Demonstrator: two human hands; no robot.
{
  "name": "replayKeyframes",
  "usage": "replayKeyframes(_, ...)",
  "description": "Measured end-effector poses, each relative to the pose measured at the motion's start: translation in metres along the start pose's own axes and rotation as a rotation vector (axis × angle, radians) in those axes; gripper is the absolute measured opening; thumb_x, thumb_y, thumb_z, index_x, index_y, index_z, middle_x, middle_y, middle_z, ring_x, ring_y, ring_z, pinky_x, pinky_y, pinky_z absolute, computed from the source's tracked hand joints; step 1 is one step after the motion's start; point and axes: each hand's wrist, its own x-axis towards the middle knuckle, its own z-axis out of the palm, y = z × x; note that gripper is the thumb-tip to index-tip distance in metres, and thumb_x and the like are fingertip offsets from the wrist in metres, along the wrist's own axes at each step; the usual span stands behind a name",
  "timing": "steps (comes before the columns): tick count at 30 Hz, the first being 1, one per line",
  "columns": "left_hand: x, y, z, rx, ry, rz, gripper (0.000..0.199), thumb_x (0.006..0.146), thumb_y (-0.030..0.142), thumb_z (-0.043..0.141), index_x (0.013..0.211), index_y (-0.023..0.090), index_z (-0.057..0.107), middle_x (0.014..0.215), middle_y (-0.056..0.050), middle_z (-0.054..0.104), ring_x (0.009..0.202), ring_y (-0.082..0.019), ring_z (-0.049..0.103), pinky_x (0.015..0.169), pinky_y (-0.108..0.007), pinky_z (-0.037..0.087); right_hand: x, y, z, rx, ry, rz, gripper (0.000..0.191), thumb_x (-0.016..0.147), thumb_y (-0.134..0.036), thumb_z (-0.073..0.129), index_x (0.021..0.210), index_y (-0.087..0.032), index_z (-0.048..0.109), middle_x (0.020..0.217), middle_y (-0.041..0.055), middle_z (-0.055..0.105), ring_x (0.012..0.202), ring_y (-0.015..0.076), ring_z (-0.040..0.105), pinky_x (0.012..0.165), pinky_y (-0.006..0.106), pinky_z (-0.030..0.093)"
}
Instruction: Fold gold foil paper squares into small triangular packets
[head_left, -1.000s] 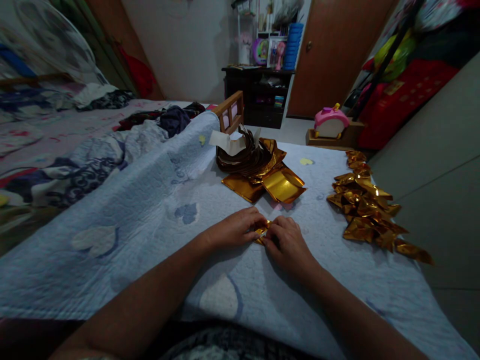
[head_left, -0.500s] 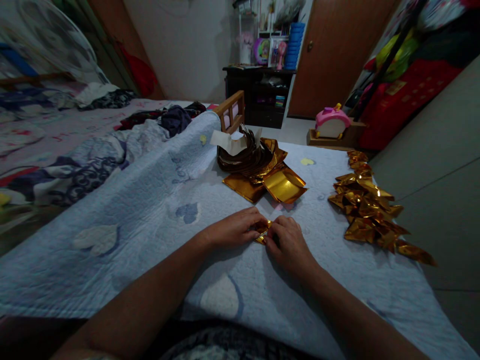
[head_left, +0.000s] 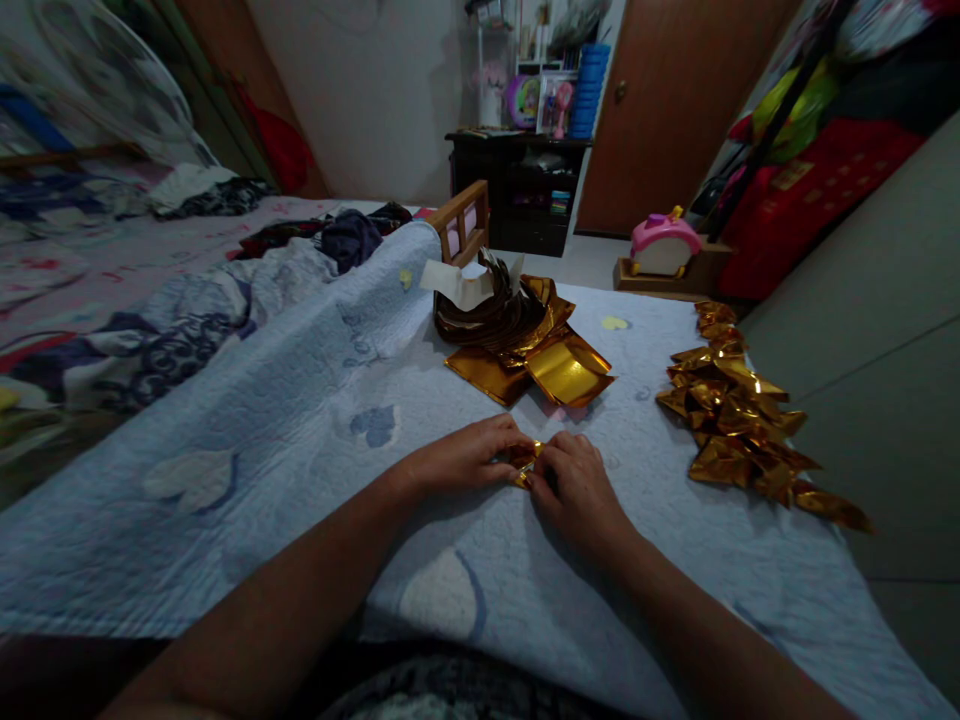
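Gold foil piece (head_left: 523, 480) pinched in the fingertips of left hand (head_left: 480, 455) and right hand (head_left: 576, 482), over a blue heart-patterned quilt (head_left: 517, 560).
Heaped to the right, folded foil shapes (head_left: 739, 425); beyond the hands, a loose stack of foil sheets (head_left: 491, 325); farther back, a wooden rail (head_left: 461, 213), then a dark cabinet (head_left: 506, 195).

Home bedroom, rumpled bedding (head_left: 292, 265), toy-like pink case (head_left: 665, 245), wooden door (head_left: 679, 110)

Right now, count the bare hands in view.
2: the bare left hand at the left of the small, shiny gold foil piece, and the bare right hand at its right, both gripping it over the pale blue quilted cover. No other hand shows.
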Motion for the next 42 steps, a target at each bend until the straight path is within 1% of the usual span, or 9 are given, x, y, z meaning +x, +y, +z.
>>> replayKeyframes(3,-0.0003,-0.0008,-0.0012,-0.013,-0.006,0.007,0.022,0.093,0.021,0.064,0.115,0.02,0.068,0.102,-0.004,0.058,0.098,-0.02,0.056,0.09,-0.033,0.045,0.0001,-0.0013,-0.0006,-0.001,-0.002,0.004,0.01,0.086,-0.013,0.063,0.078,-0.019,0.063,0.087,0.0057,0.059,0.086,0.0227,0.05,0.077,0.036,0.034)
replayKeyframes(6,0.0002,-0.0025,-0.0013,-0.007,-0.01,0.026,0.027,0.089,0.024,0.07,0.115,0.02,0.067,0.101,-0.004,0.058,0.097,-0.02,0.056,0.088,-0.033,0.045,0.0004,-0.0028,-0.0011,-0.001,0.005,0.013,0.01,0.086,-0.012,0.062,0.078,-0.019,0.063,0.087,0.0056,0.059,0.087,0.0231,0.05,0.077,0.036,0.034)
replayKeyframes(14,0.0017,-0.0012,0.0026,0.046,0.005,-0.002,0.021,0.086,0.021,0.07,0.106,0.02,0.066,0.098,-0.003,0.058,0.097,-0.021,0.056,0.087,-0.032,0.046,0.0011,-0.0017,-0.0004,0.003,-0.004,0.017,0.012,0.085,-0.012,0.06,0.076,-0.019,0.062,0.086,0.0056,0.058,0.085,0.023,0.049,0.076,0.036,0.034)
replayKeyframes(20,0.0019,-0.0002,0.0027,0.057,0.005,-0.014,0.023,0.09,0.024,0.067,0.113,0.02,0.067,0.099,-0.004,0.057,0.094,-0.02,0.057,0.084,-0.031,0.046,0.0009,-0.0008,0.0005,0.001,-0.001,0.015,0.011,0.086,-0.012,0.06,0.078,-0.019,0.063,0.085,0.0055,0.058,0.084,0.0224,0.049,0.076,0.036,0.034)
replayKeyframes(25,0.0015,-0.0039,0.0062,0.08,0.035,0.0,0.033,0.088,0.021,0.07,0.12,0.018,0.065,0.098,-0.003,0.058,0.095,-0.02,0.057,0.086,-0.031,0.046,0.0004,-0.0004,0.0013,-0.001,0.0,0.011,0.01,0.087,-0.013,0.059,0.08,-0.018,0.063,0.087,0.0062,0.059,0.086,0.0232,0.05,0.077,0.036,0.034)
replayKeyframes(30,0.0026,-0.0072,0.0079,0.084,0.041,-0.003,0.03,0.087,0.02,0.07,0.117,0.018,0.065,0.099,-0.003,0.059,0.096,-0.019,0.057,0.086,-0.031,0.046,0.0002,-0.0009,0.0014,-0.016,0.006,0.013,0.01,0.088,-0.015,0.059,0.079,-0.019,0.062,0.086,0.0061,0.058,0.085,0.0232,0.049,0.076,0.036,0.034)
replayKeyframes(34,0.0027,-0.0038,0.0061,0.076,0.033,-0.013,0.032,0.088,0.021,0.07,0.119,0.017,0.064,0.099,-0.004,0.059,0.096,-0.02,0.057,0.086,-0.031,0.046,-0.0001,-0.0009,0.0011,-0.022,0.011,0.006,0.01,0.089,-0.015,0.058,0.082,-0.019,0.063,0.087,0.0063,0.058,0.086,0.0236,0.049,0.076,0.036,0.035)
replayKeyframes(38,0.0023,-0.0001,0.0046,0.079,0.033,-0.017,0.028,0.09,0.02,0.065,0.118,0.019,0.064,0.1,-0.004,0.061,0.098,-0.02,0.057,0.088,-0.032,0.046,-0.0007,-0.0006,0.0007,-0.01,0.008,0.002,0.011,0.092,-0.017,0.058,0.082,-0.019,0.062,0.088,0.0066,0.058,0.087,0.0238,0.049,0.077,0.037,0.035)
replayKeyframes(42,0.0026,-0.0018,0.0053,0.077,0.036,-0.012,0.03,0.089,0.02,0.066,0.118,0.019,0.064,0.099,-0.004,0.061,0.096,-0.02,0.057,0.086,-0.032,0.047,-0.0006,-0.0011,0.0002,-0.016,0.001,0.005,0.011,0.092,-0.017,0.058,0.082,-0.02,0.062,0.089,0.0069,0.058,0.086,0.0238,0.049,0.078,0.037,0.036)
